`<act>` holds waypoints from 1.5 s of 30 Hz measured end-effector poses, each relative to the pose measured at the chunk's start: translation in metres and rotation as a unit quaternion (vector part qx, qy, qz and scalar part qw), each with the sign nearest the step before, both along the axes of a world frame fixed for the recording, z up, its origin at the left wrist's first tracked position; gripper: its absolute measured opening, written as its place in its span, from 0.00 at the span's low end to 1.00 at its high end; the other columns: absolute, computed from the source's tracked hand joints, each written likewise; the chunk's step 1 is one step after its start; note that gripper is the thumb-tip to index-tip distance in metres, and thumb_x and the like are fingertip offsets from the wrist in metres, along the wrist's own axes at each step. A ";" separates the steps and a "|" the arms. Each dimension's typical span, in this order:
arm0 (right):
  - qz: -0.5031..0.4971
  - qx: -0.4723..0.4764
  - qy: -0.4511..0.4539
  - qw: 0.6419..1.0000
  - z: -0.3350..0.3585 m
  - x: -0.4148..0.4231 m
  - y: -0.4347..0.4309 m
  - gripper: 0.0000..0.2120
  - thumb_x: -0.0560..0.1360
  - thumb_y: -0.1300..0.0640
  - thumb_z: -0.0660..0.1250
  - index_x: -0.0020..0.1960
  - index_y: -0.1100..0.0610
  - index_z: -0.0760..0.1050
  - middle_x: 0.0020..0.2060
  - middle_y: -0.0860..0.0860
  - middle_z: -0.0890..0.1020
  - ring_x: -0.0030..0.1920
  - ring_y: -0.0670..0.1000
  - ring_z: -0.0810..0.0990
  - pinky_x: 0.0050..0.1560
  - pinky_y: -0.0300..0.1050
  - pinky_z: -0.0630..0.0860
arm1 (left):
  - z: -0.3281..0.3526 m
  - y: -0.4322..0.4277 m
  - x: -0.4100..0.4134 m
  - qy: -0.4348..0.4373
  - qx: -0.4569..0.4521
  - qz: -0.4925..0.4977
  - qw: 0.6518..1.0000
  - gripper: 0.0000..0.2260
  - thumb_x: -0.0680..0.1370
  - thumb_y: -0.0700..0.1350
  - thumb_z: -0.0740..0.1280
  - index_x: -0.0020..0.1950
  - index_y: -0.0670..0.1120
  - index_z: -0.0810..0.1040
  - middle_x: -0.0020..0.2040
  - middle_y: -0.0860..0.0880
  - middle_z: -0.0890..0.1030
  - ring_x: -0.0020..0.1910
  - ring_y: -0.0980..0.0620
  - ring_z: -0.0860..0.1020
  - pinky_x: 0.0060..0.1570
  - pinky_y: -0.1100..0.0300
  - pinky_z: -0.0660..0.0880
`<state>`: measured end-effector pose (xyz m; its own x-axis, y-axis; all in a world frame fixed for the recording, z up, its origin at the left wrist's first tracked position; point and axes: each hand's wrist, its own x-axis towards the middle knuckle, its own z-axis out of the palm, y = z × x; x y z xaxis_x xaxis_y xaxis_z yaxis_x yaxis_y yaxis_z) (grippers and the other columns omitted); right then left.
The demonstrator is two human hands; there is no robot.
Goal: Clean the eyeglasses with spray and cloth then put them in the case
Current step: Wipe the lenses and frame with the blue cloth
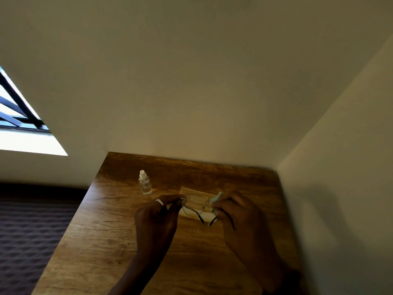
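Thin-framed eyeglasses (194, 206) hang above the wooden table, held between both hands. My left hand (158, 218), with a ring on one finger, pinches the frame's left end. My right hand (238, 218) presses a pale blue-green cloth (217, 199) onto the right lens and hides that lens. The dark temple tips (202, 219) point down toward me. Under the glasses lies a light beige case (187, 191), mostly covered by them. A small clear spray bottle (145, 183) with a white cap stands upright to the left, behind my left hand.
The wooden table (110, 231) sits in a corner, with walls along its far and right sides. Its left edge drops off beside a dark quilted surface (32, 231). A window (19, 116) is at the far left.
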<state>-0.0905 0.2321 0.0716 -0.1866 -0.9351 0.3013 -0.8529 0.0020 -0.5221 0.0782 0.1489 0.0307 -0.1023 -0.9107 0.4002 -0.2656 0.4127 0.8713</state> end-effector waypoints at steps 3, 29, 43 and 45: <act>0.047 0.026 0.017 0.998 -0.002 0.005 0.009 0.12 0.70 0.63 0.74 0.50 0.51 0.81 0.51 0.42 0.79 0.52 0.41 0.79 0.48 0.34 0.78 | 0.001 -0.001 0.004 -0.011 0.005 -0.006 1.000 0.06 0.71 0.41 0.75 0.46 0.48 0.85 0.33 0.56 0.84 0.24 0.52 0.80 0.23 0.51 0.76; -0.010 0.065 0.018 0.998 0.002 -0.026 0.004 0.11 0.70 0.65 0.73 0.47 0.51 0.83 0.46 0.41 0.80 0.46 0.42 0.80 0.43 0.32 0.76 | -0.001 0.002 0.008 -0.014 0.052 0.002 0.999 0.05 0.70 0.45 0.75 0.46 0.51 0.86 0.30 0.53 0.83 0.24 0.50 0.79 0.25 0.50 0.75; 0.050 0.065 0.026 0.996 0.006 0.001 0.011 0.13 0.68 0.67 0.74 0.45 0.51 0.82 0.47 0.41 0.80 0.47 0.41 0.79 0.42 0.36 0.78 | -0.004 -0.007 0.013 0.008 0.104 0.000 0.995 0.10 0.70 0.39 0.77 0.43 0.55 0.85 0.31 0.52 0.84 0.25 0.54 0.80 0.25 0.56 0.78; 0.025 0.076 0.030 0.996 0.003 -0.006 0.012 0.13 0.67 0.67 0.74 0.45 0.51 0.83 0.46 0.41 0.80 0.46 0.41 0.79 0.43 0.33 0.77 | -0.005 -0.011 0.015 0.011 0.104 -0.001 0.994 0.09 0.70 0.41 0.77 0.43 0.55 0.85 0.33 0.56 0.85 0.25 0.55 0.81 0.25 0.55 0.79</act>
<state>-0.0967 0.2442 0.0750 -0.1239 -0.9784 0.1653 -0.8834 0.0329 -0.4675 0.0934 0.1384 0.0259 -0.0984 -0.9740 0.2043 -0.2455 0.2227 0.9435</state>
